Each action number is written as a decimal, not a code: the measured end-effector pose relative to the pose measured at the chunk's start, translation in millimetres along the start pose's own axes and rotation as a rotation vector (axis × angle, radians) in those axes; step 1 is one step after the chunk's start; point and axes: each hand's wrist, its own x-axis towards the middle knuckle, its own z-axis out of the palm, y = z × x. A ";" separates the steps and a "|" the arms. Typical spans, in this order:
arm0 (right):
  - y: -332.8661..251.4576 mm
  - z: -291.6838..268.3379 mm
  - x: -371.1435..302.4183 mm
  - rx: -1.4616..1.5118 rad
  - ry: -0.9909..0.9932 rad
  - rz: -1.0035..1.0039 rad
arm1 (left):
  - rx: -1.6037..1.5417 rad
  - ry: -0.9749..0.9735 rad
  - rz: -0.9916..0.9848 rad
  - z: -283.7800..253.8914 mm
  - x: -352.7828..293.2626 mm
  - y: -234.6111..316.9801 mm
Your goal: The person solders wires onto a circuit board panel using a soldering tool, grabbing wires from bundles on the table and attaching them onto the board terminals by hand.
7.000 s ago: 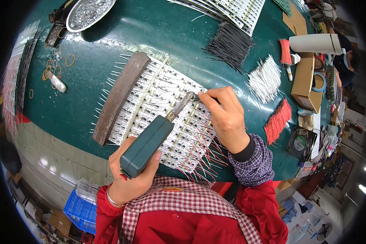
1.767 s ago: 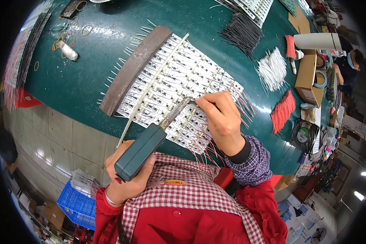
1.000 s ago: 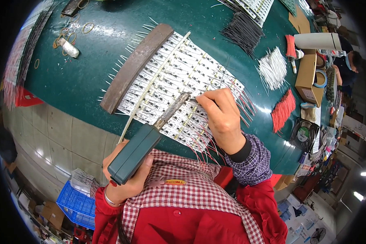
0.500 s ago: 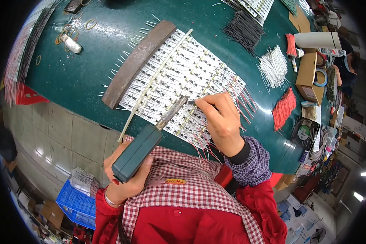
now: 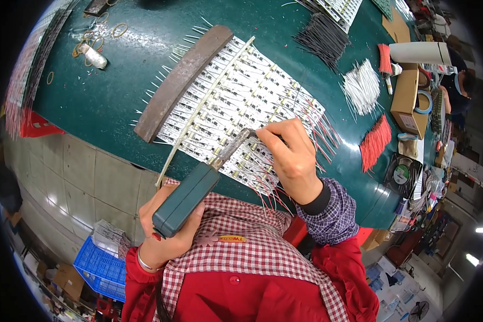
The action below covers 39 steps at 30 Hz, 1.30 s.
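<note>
My left hand (image 5: pixel 169 231) is wrapped round the dark green handle of a soldering iron (image 5: pixel 185 199), whose worn metal barrel points up and to the right. The iron's tip is over a white panel of small circuit boards (image 5: pixel 241 86), close to the fingertips of my right hand (image 5: pixel 292 155). Between thumb and forefinger, that hand pinches a thin dark wire, mostly hidden by the fingers. Rows of white wires stick out from the boards, with red and dark ones along the right side. A brown curved bar (image 5: pixel 185 80) and a pale thin strip (image 5: pixel 209 104) lie across the panel.
On the green table (image 5: pixel 129 102), bundles of black wires (image 5: pixel 322 42), white wires (image 5: pixel 360 88) and red wires (image 5: pixel 375 142) lie to the right. Beyond them are a cardboard box (image 5: pixel 405 102) and a solder spool (image 5: pixel 402 176). Rubber bands (image 5: pixel 119 30) lie at the upper left.
The soldering iron and my left hand have shifted slightly up and right, bringing the tip nearer my right fingertips. My right hand has moved only a little and keeps its pinch.
</note>
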 end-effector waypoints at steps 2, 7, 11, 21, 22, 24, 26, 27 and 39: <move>0.4 0.2 0.1 -0.002 -0.006 0.001 | -0.024 -0.014 -0.027 -1.0 -0.2 1.1; -0.6 1.0 -0.7 -0.010 0.001 0.000 | -0.102 -0.002 -0.125 0.4 -19.0 -10.3; -0.8 2.1 -2.2 -0.023 0.001 0.004 | -0.112 0.038 -0.131 -0.7 -22.4 -10.8; -10.0 3.2 -11.2 0.023 0.041 0.004 | -0.078 0.040 -0.087 -4.1 -24.8 -7.5; -9.0 3.5 -12.0 0.016 0.039 0.004 | -0.076 0.039 -0.086 -4.0 -23.6 -5.5; -10.0 3.9 -11.7 0.016 0.032 0.004 | -0.053 0.032 -0.069 -4.3 -22.4 -2.8; -12.3 5.5 -10.6 0.015 0.021 0.000 | -0.058 0.032 -0.072 -4.1 -24.8 -5.9; -12.1 5.3 -11.2 0.010 0.018 0.005 | -0.056 0.025 -0.073 -3.1 -24.9 -6.1; -11.1 6.1 -12.8 -0.023 0.010 0.010 | -0.052 0.000 -0.055 -2.7 -18.4 -1.8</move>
